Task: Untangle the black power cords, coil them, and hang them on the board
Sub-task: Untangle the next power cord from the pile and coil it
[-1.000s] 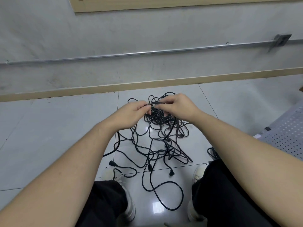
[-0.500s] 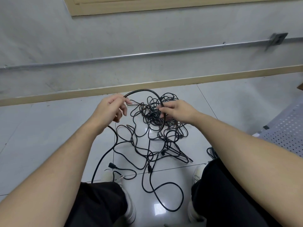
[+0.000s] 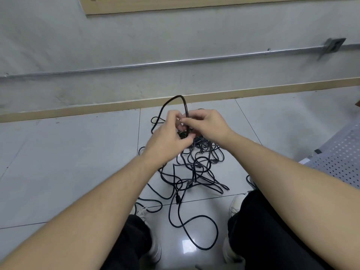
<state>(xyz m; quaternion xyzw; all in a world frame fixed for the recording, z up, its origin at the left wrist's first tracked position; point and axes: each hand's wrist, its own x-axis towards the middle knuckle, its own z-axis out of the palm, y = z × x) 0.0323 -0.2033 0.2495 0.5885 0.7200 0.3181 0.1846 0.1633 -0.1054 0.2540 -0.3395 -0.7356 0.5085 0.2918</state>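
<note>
A tangle of black power cords [image 3: 196,168] lies on the grey tiled floor in front of my knees, with loose loops trailing toward my feet. Both hands meet above the far part of the tangle. My left hand [image 3: 167,139] grips a strand with curled fingers. My right hand [image 3: 208,123] pinches the same cord, whose raised loop [image 3: 175,100] arches up above my fingers. A plug [image 3: 177,199] lies on the floor near the middle.
A white perforated board [image 3: 342,162] lies at the right edge. The grey wall with a metal conduit [image 3: 175,61] and a wooden skirting [image 3: 97,109] runs behind the cords. My two shoes [image 3: 153,248] and black trouser legs are at the bottom.
My left hand has swung back to the right and joined my right hand over the tangle. The arched loop between them has narrowed and stands taller.
</note>
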